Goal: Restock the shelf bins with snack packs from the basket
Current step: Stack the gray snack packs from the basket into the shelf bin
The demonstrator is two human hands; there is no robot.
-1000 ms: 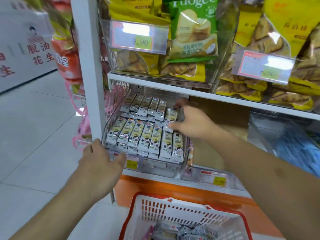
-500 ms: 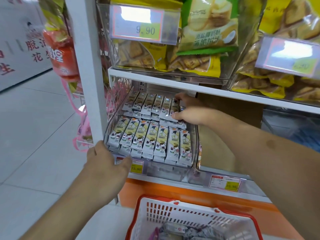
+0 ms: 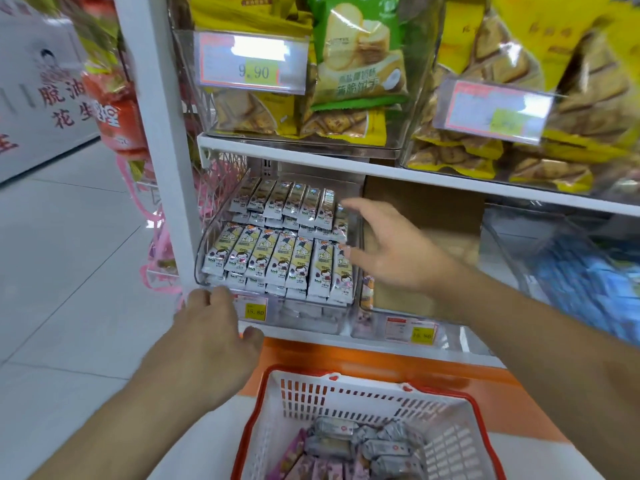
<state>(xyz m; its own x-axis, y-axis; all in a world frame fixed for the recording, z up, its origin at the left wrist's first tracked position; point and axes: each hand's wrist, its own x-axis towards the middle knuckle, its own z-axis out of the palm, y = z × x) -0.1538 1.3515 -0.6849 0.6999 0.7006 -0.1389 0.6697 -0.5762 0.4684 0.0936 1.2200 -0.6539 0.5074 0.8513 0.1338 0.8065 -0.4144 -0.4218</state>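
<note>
The right hand (image 3: pixel 391 251) is spread wide and holds nothing, just beside the clear bin (image 3: pixel 207 237) full of snack packs (image 3: pixel 277 258). The left hand (image 3: pixel 211 327) grips the bin's front corner. More packs lie in the basket (image 3: pixel 346 393) below.

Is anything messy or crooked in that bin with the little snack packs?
Mostly neat. In the clear bin, one snack pack at the back row's right end sits lower and tilted, out of line with its neighbours.
</note>
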